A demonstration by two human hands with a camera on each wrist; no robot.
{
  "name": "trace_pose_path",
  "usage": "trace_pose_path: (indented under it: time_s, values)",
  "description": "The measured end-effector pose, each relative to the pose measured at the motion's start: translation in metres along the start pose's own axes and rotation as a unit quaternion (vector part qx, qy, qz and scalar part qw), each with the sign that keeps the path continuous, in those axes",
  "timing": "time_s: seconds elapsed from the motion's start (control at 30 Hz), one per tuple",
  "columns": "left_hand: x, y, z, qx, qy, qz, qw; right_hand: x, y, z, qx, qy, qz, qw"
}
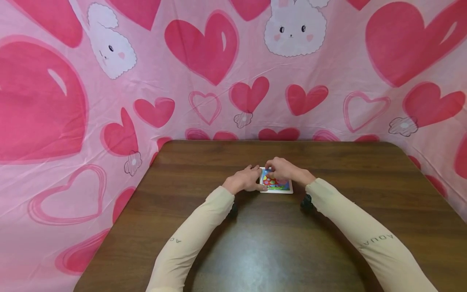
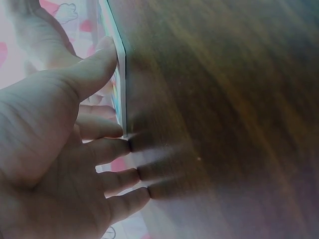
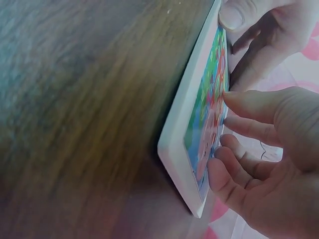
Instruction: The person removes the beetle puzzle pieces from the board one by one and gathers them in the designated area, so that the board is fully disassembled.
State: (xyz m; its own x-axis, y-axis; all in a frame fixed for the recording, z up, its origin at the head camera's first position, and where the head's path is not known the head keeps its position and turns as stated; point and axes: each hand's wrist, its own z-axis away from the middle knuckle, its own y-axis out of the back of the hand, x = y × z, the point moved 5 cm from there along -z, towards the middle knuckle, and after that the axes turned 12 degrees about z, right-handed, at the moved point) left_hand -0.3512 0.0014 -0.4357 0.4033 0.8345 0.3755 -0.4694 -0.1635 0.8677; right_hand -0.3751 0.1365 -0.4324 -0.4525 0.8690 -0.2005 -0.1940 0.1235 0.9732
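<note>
A small flat picture board (image 1: pixel 276 192) with a white border lies on the table, its face printed in bright blue, green, red and pink. My left hand (image 1: pixel 245 179) is at its left side. In the left wrist view, the left thumb (image 2: pixel 99 67) rests on the border, while several fairly straight fingers reach the tabletop beside the board. My right hand (image 1: pixel 285 168) is over the upper part of the picture. Seen from the right wrist, its thumb and loosely bent fingers (image 3: pixel 227 184) touch the picture (image 3: pixel 207 124), with nothing visible held between them.
The brown wooden table (image 1: pixel 262 243) extends around the board on all sides. Behind it hangs a pink cloth (image 1: pixel 251 52) with hearts and rabbit faces. Dark devices (image 1: pixel 307 202) sit under both wrists, near the pale sleeves (image 1: pixel 350 219).
</note>
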Motion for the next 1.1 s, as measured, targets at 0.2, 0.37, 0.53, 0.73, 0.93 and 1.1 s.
trace_pose_path:
  time_s: [0.2,0.37,0.53,0.73,0.93,1.1]
  values:
    - [0.0000,0.0003,-0.0004,-0.004,0.003,-0.003,1.0000,-0.0020,0.0006,-0.0011,-0.009,-0.007,-0.010,0.9999]
    - [0.0007,0.0006,-0.0006,-0.005,0.005,-0.013,0.9999,-0.0031,0.0007,-0.0014,-0.020,-0.015,-0.018,0.9995]
    - [0.0011,0.0003,-0.0003,-0.005,0.006,-0.014,0.9999,-0.0038,0.0006,-0.0015,-0.011,-0.007,-0.004,0.9999]
    - [0.0011,0.0007,-0.0002,-0.006,0.008,-0.009,0.9999,-0.0042,0.0008,-0.0001,-0.005,0.004,-0.012,0.9999]
    - [0.0013,0.0007,-0.0006,-0.007,0.009,-0.011,0.9999,-0.0037,0.0012,0.0013,0.004,0.005,-0.006,1.0000]
    - [0.0010,0.0006,-0.0013,-0.007,0.010,-0.012,0.9999,-0.0029,0.0008,0.0005,0.004,0.002,-0.008,1.0000]
